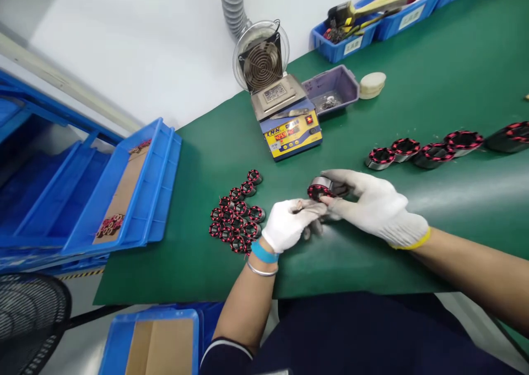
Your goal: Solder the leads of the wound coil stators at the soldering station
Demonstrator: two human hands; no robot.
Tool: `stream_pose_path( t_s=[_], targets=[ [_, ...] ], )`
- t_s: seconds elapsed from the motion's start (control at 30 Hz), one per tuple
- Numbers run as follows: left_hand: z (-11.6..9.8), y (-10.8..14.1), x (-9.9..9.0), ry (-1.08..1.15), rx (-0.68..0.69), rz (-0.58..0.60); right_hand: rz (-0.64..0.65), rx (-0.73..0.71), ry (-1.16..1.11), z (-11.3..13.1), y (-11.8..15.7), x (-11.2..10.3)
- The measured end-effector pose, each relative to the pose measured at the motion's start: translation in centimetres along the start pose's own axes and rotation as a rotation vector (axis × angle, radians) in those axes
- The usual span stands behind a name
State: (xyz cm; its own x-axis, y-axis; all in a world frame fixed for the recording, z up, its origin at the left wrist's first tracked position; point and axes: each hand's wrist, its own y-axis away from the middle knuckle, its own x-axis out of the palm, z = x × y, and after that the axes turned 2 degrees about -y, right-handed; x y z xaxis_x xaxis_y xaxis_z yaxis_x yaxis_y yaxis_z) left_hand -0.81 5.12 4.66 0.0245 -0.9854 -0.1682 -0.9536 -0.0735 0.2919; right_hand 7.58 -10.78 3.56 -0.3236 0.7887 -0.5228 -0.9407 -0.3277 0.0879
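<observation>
My right hand [363,201], in a white knit glove with a yellow cuff, grips a motor stator [321,186]. It is a short metal ring whose red-and-black toothed end is tipped toward me. My left hand [291,221], also in a white glove with greyed fingers, is just below it. The left fingers are bent together by the right fingertips, and whatever is between them is too small to make out. To the left, a cluster of several similar stators [237,215] stands on the green table [198,160]. A row of several larger stators [433,152] is at the right.
A yellow-and-blue solder pot [293,138] with a digital display stands behind my hands, under a fan hood [263,58]. Next to it are a purple bin [351,91] and a round pale container [372,83]. Blue tool trays [351,44] line the back; blue bins [159,199] are left.
</observation>
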Motion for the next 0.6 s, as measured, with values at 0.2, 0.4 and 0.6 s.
stream_pose_path(
  t_s=[0.2, 0.4, 0.6],
  targets=[
    [-0.4, 0.7, -0.4, 0.399, 0.184, -0.355, 0.010, 0.013, -0.272, -0.1, -0.5, -0.2],
    [0.1, -0.6, 2.0, 0.051, 0.158, -0.383, 0.096, 0.013, -0.336, -0.1, 0.0, 0.6],
    [-0.5, 1.2, 1.7, 0.253, 0.261, -0.389, 0.095, 0.041, -0.422, -0.3, -0.1, 0.6]
  ],
)
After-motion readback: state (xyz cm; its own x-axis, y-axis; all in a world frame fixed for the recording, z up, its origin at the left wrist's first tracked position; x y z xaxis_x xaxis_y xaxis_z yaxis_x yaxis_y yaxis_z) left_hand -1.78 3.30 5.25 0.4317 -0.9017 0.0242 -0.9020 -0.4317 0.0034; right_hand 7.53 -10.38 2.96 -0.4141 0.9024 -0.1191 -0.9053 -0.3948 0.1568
